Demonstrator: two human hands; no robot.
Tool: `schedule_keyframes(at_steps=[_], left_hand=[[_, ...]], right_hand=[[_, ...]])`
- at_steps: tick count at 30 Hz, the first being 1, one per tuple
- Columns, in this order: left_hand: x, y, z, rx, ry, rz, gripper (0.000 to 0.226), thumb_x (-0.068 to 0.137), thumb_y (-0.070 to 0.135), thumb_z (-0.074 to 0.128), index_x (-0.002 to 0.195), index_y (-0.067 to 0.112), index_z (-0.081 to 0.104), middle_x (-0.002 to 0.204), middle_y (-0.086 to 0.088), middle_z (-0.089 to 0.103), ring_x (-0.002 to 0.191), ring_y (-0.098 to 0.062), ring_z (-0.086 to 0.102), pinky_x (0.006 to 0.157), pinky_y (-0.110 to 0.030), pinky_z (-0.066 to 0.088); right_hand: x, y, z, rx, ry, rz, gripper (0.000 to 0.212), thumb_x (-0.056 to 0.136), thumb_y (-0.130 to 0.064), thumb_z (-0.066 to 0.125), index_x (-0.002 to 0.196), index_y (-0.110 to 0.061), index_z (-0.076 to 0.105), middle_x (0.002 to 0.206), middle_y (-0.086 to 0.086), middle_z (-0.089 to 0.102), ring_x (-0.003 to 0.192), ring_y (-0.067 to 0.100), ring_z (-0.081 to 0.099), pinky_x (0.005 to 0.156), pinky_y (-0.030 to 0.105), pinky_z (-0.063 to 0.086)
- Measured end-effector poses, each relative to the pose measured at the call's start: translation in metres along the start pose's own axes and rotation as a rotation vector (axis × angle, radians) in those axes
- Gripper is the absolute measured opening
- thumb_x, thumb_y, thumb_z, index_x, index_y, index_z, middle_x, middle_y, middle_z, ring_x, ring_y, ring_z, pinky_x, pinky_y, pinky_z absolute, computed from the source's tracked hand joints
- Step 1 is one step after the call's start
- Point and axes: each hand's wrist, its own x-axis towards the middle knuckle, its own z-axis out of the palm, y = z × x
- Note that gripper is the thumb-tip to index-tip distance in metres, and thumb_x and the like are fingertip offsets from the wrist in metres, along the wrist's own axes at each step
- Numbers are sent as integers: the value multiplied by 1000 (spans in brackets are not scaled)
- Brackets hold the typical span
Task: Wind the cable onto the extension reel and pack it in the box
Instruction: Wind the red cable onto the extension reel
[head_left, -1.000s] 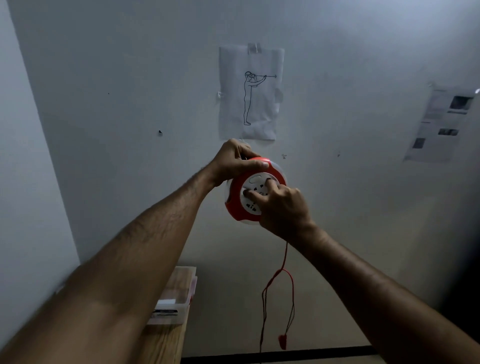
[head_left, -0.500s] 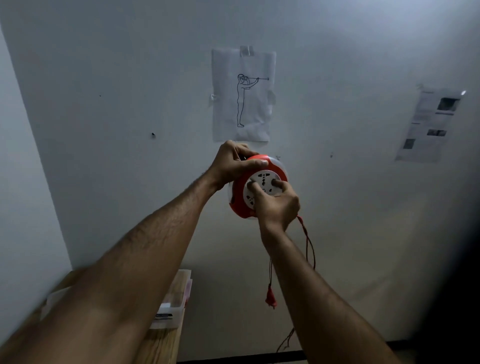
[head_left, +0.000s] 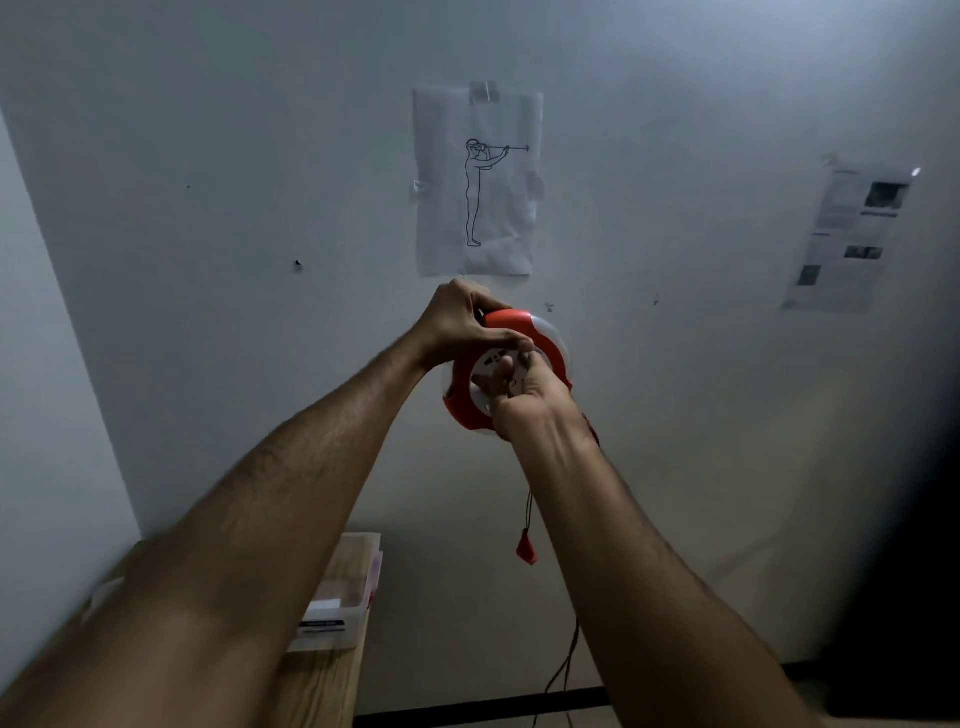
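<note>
The round red-and-white plastic extension reel (head_left: 511, 371) is held up at arm's length before the wall, its rim gripped by the left hand (head_left: 462, 325). The white socket face is pinched by the right hand (head_left: 524, 397), to be turned in even strokes. The thin red cable (head_left: 529, 512), with 1 red plug (head_left: 526, 547), hangs below; slack should be kept untangled.

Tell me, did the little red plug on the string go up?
Yes. The red plug has risen; it hung by the dark floor strip a second ago and is now well above it.
</note>
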Motion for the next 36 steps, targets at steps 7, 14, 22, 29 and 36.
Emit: schedule_keyframes(at_steps=[7, 14, 22, 29, 36], left_hand=[[-5, -9, -4, -48, 79, -55, 48, 72, 54, 84, 91, 10, 82, 80, -10, 73, 72, -24, 72, 67, -52, 61], [0, -6, -15, -124, 46, -113, 36, 76, 40, 88, 93, 8, 81, 88, -9, 76, 77, -22, 76, 72, -49, 64], [5, -8, -13, -142, 44, -115, 42, 76, 45, 86, 94, 7, 81, 90, -11, 75, 77, -24, 75, 71, -49, 64], [1, -10, -20, -169, 57, -131, 27, 79, 35, 86, 88, 11, 81, 83, -4, 75, 73, -19, 74, 66, -34, 63], [-7, -9, -26, -213, 53, -124, 8, 81, 26, 85, 81, 25, 77, 73, 18, 73, 70, -9, 73, 62, -18, 55]], right_hand=[[7, -10, -19, -477, -42, -131, 40, 88, -21, 78, 113, 1, 57, 109, 29, 69, 83, 26, 75, 46, 25, 55], [36, -30, -68, -949, 184, -911, 16, 95, -21, 69, 84, -9, 67, 80, 11, 74, 61, 20, 67, 49, 25, 52], [52, -43, -75, -961, 86, -693, 10, 100, -9, 59, 104, -3, 66, 92, 17, 73, 63, 22, 65, 50, 27, 53], [59, -49, -67, -1085, 159, -872, 16, 96, -20, 67, 89, -6, 70, 80, 8, 72, 65, 16, 62, 56, 29, 49], [60, -76, -60, -1282, 383, -1245, 27, 94, -18, 66, 67, -18, 63, 62, -3, 62, 58, 16, 62, 57, 26, 53]])
